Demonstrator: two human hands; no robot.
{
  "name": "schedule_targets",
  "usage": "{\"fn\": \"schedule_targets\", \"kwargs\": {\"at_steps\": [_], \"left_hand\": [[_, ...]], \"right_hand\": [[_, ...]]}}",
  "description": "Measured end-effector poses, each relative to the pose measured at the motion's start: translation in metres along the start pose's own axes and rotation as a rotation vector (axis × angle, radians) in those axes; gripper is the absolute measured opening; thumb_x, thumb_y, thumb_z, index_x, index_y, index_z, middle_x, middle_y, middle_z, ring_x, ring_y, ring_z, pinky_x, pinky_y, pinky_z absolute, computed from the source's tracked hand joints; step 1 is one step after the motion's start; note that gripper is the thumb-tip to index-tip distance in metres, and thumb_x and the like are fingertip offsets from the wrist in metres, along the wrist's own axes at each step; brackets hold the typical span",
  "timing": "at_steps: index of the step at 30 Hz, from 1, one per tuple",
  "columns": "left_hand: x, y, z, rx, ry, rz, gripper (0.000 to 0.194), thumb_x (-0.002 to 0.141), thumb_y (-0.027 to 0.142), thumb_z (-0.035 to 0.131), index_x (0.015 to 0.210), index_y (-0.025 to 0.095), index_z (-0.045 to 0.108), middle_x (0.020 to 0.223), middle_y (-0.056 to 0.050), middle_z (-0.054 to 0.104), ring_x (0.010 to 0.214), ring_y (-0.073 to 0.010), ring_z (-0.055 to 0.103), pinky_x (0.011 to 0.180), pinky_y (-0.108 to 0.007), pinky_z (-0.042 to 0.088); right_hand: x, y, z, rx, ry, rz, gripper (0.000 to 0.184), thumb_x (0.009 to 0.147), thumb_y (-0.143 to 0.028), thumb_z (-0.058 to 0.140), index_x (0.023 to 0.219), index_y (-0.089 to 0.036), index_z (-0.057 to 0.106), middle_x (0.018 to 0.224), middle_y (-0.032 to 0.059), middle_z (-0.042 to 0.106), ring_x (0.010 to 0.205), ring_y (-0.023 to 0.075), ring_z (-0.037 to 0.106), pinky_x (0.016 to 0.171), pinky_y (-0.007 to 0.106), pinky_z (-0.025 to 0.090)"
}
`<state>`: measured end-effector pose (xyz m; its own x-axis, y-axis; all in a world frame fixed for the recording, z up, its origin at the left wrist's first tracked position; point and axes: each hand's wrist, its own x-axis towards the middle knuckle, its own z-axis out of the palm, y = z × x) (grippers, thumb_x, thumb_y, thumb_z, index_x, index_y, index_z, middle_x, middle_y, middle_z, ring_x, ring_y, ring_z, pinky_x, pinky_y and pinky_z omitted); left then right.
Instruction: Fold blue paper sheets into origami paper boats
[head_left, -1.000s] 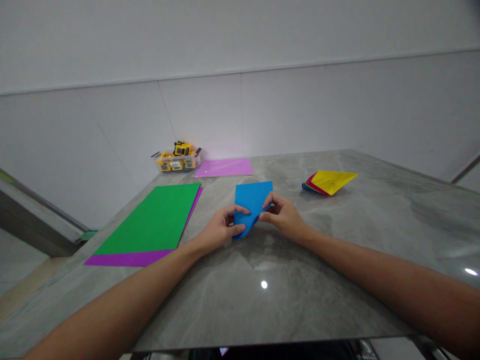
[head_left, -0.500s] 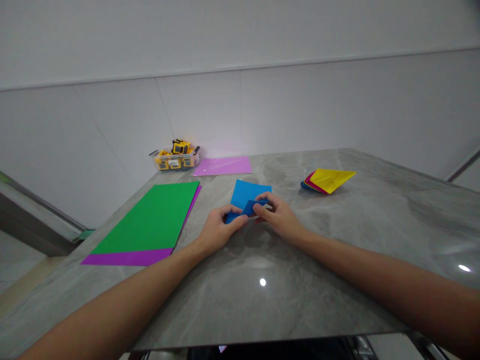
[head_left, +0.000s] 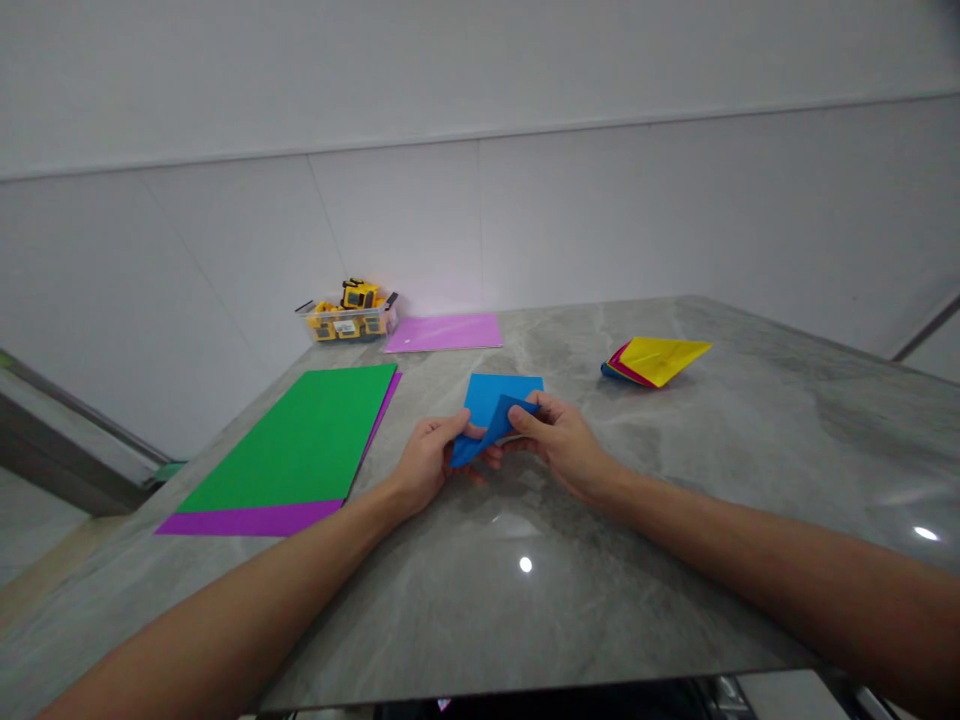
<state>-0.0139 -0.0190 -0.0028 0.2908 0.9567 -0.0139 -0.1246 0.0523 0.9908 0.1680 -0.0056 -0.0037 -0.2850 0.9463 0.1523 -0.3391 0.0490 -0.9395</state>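
Observation:
A blue sheet of paper (head_left: pixel 491 395) is held over the middle of the table, its near right corner bent up and inward as a darker flap. My left hand (head_left: pixel 436 455) grips its left side, thumb on top and some fingers below the near edge. With thumb and forefinger, my right hand (head_left: pixel 551 435) pinches the raised flap. Parts of the fingers are hidden behind the paper. Away to the right lies a bundle of folded papers (head_left: pixel 656 362), yellow outermost with red and blue beneath.
On the left, a green sheet (head_left: pixel 300 435) covers most of a purple sheet (head_left: pixel 255 519). Near the wall lies a pink sheet (head_left: pixel 446 333), beside a clear plastic box (head_left: pixel 349 325) of yellow toy parts. The grey marbled table (head_left: pixel 600 600) ends at a front edge close to me.
The near right corner of the blue paper has been turned up and over toward the left. My left thumb has shifted up, with fingers now under the near edge.

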Motion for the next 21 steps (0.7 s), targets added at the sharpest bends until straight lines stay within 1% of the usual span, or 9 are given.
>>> {"fn": "schedule_targets", "kwargs": {"at_steps": [3, 5, 6, 7, 10, 12, 15, 18, 21], "left_hand": [[0.000, 0.000, -0.005, -0.064, -0.138, -0.022, 0.037, 0.071, 0.047, 0.071, 0.080, 0.012, 0.069, 0.080, -0.012, 0.072, 0.073, -0.0267, 0.069, 0.054, -0.031, 0.053], [-0.001, -0.001, -0.005, 0.010, -0.209, 0.017, 0.039, 0.074, 0.049, 0.068, 0.087, 0.012, 0.070, 0.087, -0.012, 0.071, 0.081, -0.0270, 0.068, 0.057, -0.031, 0.054], [-0.002, -0.002, -0.004, 0.077, -0.204, 0.044, 0.041, 0.075, 0.051, 0.067, 0.090, 0.013, 0.069, 0.089, -0.011, 0.070, 0.082, -0.0259, 0.067, 0.058, -0.031, 0.054], [-0.002, -0.002, -0.002, 0.164, -0.166, 0.076, 0.041, 0.075, 0.052, 0.067, 0.091, 0.014, 0.068, 0.089, -0.009, 0.069, 0.080, -0.0239, 0.066, 0.058, -0.029, 0.053], [0.000, -0.006, 0.002, 0.451, 0.039, 0.184, 0.038, 0.068, 0.046, 0.075, 0.087, 0.016, 0.064, 0.084, -0.003, 0.064, 0.072, -0.0166, 0.059, 0.058, -0.024, 0.048], [0.001, -0.007, 0.003, 0.553, 0.121, 0.245, 0.032, 0.069, 0.042, 0.075, 0.082, 0.016, 0.061, 0.081, -0.001, 0.062, 0.072, -0.0149, 0.056, 0.060, -0.023, 0.045], [0.001, -0.005, 0.002, 0.620, 0.145, 0.273, 0.026, 0.077, 0.041, 0.067, 0.073, 0.016, 0.059, 0.073, 0.001, 0.059, 0.067, -0.0129, 0.052, 0.060, -0.022, 0.041], [0.000, -0.002, 0.002, 0.674, 0.183, 0.245, 0.029, 0.078, 0.042, 0.065, 0.066, 0.017, 0.058, 0.061, 0.003, 0.052, 0.057, -0.0112, 0.046, 0.056, -0.023, 0.036], [-0.002, 0.000, 0.004, 0.690, 0.207, 0.225, 0.033, 0.078, 0.043, 0.064, 0.059, 0.017, 0.059, 0.057, 0.003, 0.051, 0.055, -0.0115, 0.044, 0.054, -0.023, 0.033]], "right_hand": [[0.001, -0.003, -0.002, 0.050, 0.007, 0.009, 0.036, 0.066, -0.042, 0.080, 0.066, -0.018, 0.053, 0.067, -0.0008, 0.063, 0.065, 0.0153, 0.061, 0.069, 0.034, 0.053], [0.003, -0.004, -0.005, 0.065, 0.005, 0.006, 0.037, 0.066, -0.041, 0.080, 0.064, -0.018, 0.052, 0.065, -0.0017, 0.061, 0.063, 0.0141, 0.059, 0.068, 0.033, 0.053], [0.004, -0.004, -0.006, 0.051, 0.004, -0.003, 0.038, 0.065, -0.041, 0.080, 0.063, -0.018, 0.051, 0.063, -0.0023, 0.060, 0.062, 0.0137, 0.058, 0.068, 0.033, 0.053], [0.005, -0.004, -0.008, 0.020, 0.010, -0.019, 0.039, 0.065, -0.041, 0.081, 0.062, -0.018, 0.049, 0.062, -0.0030, 0.058, 0.061, 0.0133, 0.057, 0.067, 0.032, 0.052], [0.008, -0.003, -0.012, -0.105, 0.046, -0.068, 0.043, 0.062, -0.042, 0.082, 0.058, -0.018, 0.046, 0.058, -0.0048, 0.051, 0.059, 0.0124, 0.053, 0.066, 0.032, 0.051], [0.009, -0.003, -0.013, -0.146, 0.064, -0.068, 0.044, 0.061, -0.045, 0.081, 0.058, -0.019, 0.046, 0.059, -0.0051, 0.049, 0.061, 0.0129, 0.053, 0.066, 0.032, 0.051], [0.008, -0.002, -0.012, -0.227, 0.099, -0.060, 0.043, 0.064, -0.049, 0.078, 0.059, -0.019, 0.048, 0.059, -0.0050, 0.048, 0.060, 0.0124, 0.051, 0.062, 0.029, 0.048], [0.008, 0.002, -0.012, -0.297, 0.131, -0.020, 0.039, 0.067, -0.050, 0.076, 0.063, -0.018, 0.054, 0.058, -0.0047, 0.050, 0.057, 0.0114, 0.048, 0.057, 0.026, 0.041], [0.011, 0.006, -0.012, -0.097, 0.121, 0.070, 0.037, 0.062, -0.046, 0.081, 0.066, -0.018, 0.057, 0.064, -0.0030, 0.057, 0.062, 0.0132, 0.054, 0.064, 0.028, 0.046]]}}
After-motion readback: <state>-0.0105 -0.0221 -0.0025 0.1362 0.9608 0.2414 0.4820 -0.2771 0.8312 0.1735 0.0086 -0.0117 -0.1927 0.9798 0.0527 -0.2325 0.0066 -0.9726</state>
